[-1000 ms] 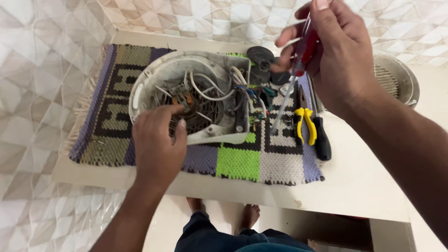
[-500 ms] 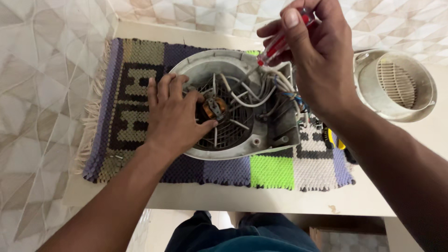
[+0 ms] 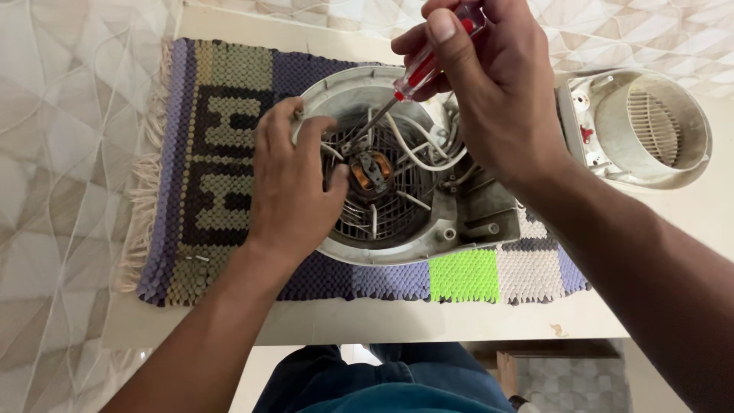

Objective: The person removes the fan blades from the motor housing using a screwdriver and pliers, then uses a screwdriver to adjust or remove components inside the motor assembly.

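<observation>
An opened white plastic appliance housing (image 3: 417, 241) lies on a woven mat (image 3: 229, 176). Inside it are a black grille, white wires and a small copper-wound motor (image 3: 369, 170). My left hand (image 3: 294, 183) rests flat on the housing's left rim, fingers spread over the grille beside the motor. My right hand (image 3: 489, 84) hovers over the housing's upper right and grips a red-handled screwdriver (image 3: 417, 70). Its metal shaft slants down-left, with the tip at the motor's top. The housing's right side is partly hidden by my right forearm.
A second white housing part (image 3: 650, 126) with a round vent grille sits to the right on the pale table (image 3: 397, 317). The mat has purple, green, grey and brown squares and a fringe on its left. Patterned floor tiles surround the table. My legs show below its front edge.
My right hand brought the screwdriver from above the tools on the right down to the motor. My left hand shifted up along the housing's left rim. The view moved, hiding the pliers.
</observation>
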